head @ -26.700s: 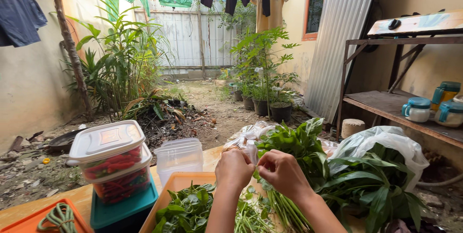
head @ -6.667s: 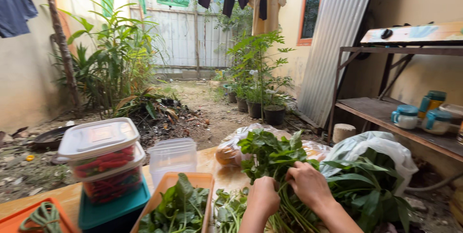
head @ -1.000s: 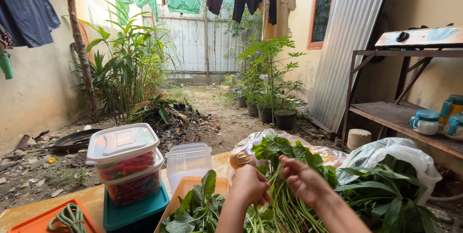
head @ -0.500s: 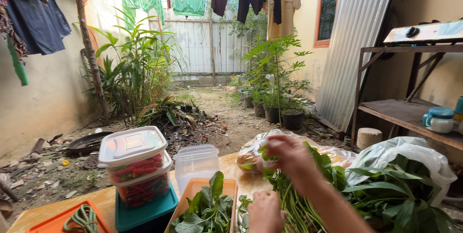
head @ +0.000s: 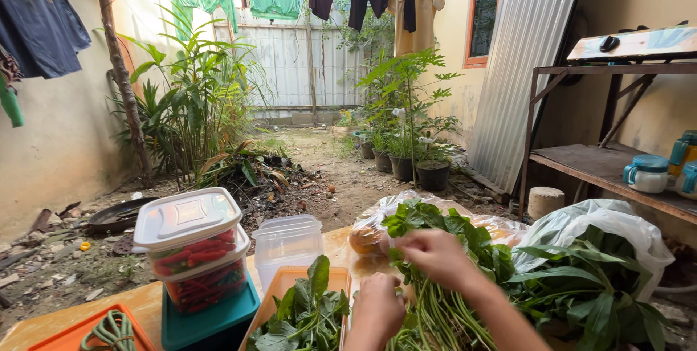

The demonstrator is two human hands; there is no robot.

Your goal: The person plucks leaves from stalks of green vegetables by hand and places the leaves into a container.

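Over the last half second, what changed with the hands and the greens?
The right hand has dropped from its raised reach toward the bagged produce and come back onto the leafy bunch. The left hand has stayed low at the stems. The orange tray of picked leaves, the chilli tubs and the white bag of greens are where they were.

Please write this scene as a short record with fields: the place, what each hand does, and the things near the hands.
Place: wooden table in a backyard
Left hand: low, by the leafy stems, grip unclear
Right hand: grasping the leafy stems
Orange tray: holds picked leaves
Lidded tubs: stacked, red chillies inside
Empty clear tub: behind the tray
White bag: more greens, right side
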